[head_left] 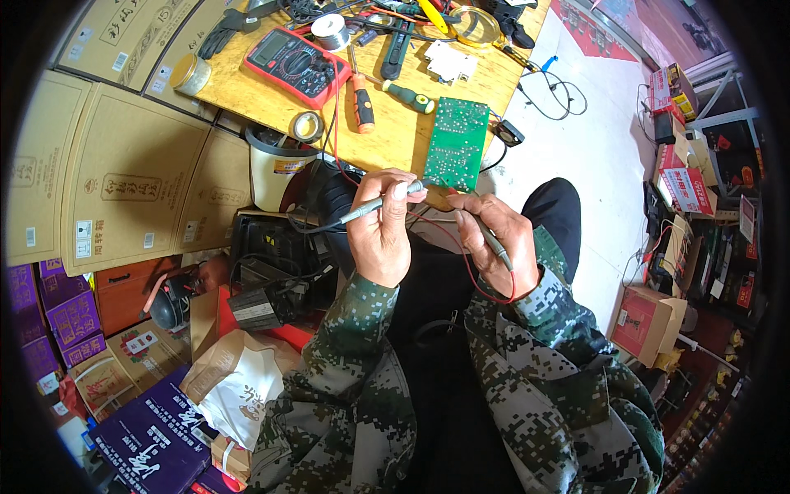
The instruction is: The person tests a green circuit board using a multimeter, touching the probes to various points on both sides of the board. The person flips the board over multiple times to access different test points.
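Note:
Pinched in my left hand [383, 226] is a grey multimeter probe [366, 209], its tip end pointing toward the circuit board. My right hand [500, 240] grips a second grey probe [492, 239] with a red lead running from its back end. Just beyond both hands lies a green circuit board [457, 142], solder side up, at the table's near right edge. Both probe tips are close to the board's near edge; contact cannot be made out. A red multimeter [296, 66] sits on the table to the left, with leads trailing from it toward my hands.
On the wooden table [387, 152] lie an orange-black screwdriver [363, 105], a green-handled screwdriver [409, 96], a solder spool [330, 31], a tape roll [307, 126] and a magnifying glass [476, 27]. Cardboard boxes [136, 173] stack up at left. A bin [278, 169] stands below the table.

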`<state>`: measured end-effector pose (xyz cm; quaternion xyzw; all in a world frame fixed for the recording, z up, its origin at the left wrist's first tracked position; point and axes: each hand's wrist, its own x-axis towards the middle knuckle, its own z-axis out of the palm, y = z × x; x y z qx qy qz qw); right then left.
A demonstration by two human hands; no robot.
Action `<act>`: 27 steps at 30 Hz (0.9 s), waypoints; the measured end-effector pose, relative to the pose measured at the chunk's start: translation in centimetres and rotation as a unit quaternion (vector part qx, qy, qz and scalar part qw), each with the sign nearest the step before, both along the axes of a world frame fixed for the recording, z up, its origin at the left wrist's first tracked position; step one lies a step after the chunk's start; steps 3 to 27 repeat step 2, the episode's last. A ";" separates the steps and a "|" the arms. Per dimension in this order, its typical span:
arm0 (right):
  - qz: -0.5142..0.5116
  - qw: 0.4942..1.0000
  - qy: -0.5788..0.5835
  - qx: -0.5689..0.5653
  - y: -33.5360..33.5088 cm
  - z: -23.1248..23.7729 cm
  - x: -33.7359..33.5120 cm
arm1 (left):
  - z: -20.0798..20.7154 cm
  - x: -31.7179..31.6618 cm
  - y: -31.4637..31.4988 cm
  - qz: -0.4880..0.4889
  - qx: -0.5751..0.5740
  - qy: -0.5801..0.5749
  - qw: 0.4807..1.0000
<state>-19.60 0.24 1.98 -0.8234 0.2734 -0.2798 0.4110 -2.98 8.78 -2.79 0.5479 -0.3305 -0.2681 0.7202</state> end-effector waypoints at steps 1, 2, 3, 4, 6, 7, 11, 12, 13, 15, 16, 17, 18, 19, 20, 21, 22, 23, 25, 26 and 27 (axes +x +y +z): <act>-0.003 1.000 0.004 0.006 0.0 0.1 0.0 | 0.0 0.0 0.0 0.000 0.002 -0.004 1.000; -0.006 1.000 0.007 0.001 0.1 0.1 0.1 | 0.0 0.0 0.0 -0.001 0.000 -0.005 1.000; -0.006 1.000 0.007 0.001 0.1 0.1 0.1 | 0.0 0.0 0.0 -0.001 0.000 -0.005 1.000; -0.006 1.000 0.007 0.001 0.1 0.1 0.1 | 0.0 0.0 0.0 -0.001 0.000 -0.005 1.000; -0.006 1.000 0.007 0.001 0.1 0.1 0.1 | 0.0 0.0 0.0 -0.001 0.000 -0.005 1.000; -0.006 1.000 0.007 0.001 0.1 0.1 0.1 | 0.0 0.0 0.0 -0.001 0.000 -0.005 1.000; -0.006 1.000 0.007 0.001 0.1 0.1 0.1 | 0.0 0.0 0.0 -0.001 0.000 -0.005 1.000; -0.006 1.000 0.007 0.001 0.1 0.1 0.1 | 0.0 0.0 0.0 -0.001 0.000 -0.005 1.000; -0.006 1.000 0.007 0.001 0.1 0.1 0.1 | 0.0 0.0 0.0 -0.001 0.000 -0.005 1.000; -0.006 1.000 0.007 0.001 0.1 0.1 0.1 | 0.0 0.0 0.0 -0.001 0.000 -0.005 1.000; -0.006 1.000 0.007 0.001 0.1 0.1 0.1 | 0.0 0.0 0.0 -0.001 0.000 -0.005 1.000; -0.006 1.000 0.007 0.001 0.1 0.1 0.1 | 0.0 0.0 0.0 -0.001 0.000 -0.005 1.000; -0.006 1.000 0.007 0.001 0.1 0.1 0.1 | 0.0 0.0 0.0 -0.001 0.000 -0.005 1.000; -0.006 1.000 0.007 0.001 0.1 0.1 0.1 | 0.0 0.0 0.0 -0.001 0.000 -0.005 1.000; -0.006 1.000 0.007 0.001 0.1 0.1 0.1 | 0.0 0.0 0.0 -0.001 0.000 -0.005 1.000; -0.006 1.000 0.007 0.001 0.1 0.1 0.1 | 0.0 0.0 0.0 -0.001 0.000 -0.005 1.000; -0.006 1.000 0.007 0.001 0.1 0.1 0.1 | 0.0 0.0 0.0 -0.001 0.000 -0.005 1.000; -0.006 1.000 0.007 0.001 0.1 0.1 0.1 | 0.0 0.0 0.0 -0.001 0.000 -0.005 1.000; -0.006 1.000 0.007 0.001 0.1 0.1 0.1 | 0.0 0.0 0.0 -0.001 0.000 -0.005 1.000; -0.006 1.000 0.007 0.001 0.1 0.1 0.1 | 0.0 0.0 0.0 -0.001 0.000 -0.005 1.000; -0.006 1.000 0.007 0.001 0.1 0.1 0.1 | 0.0 0.0 0.0 -0.001 0.000 -0.005 1.000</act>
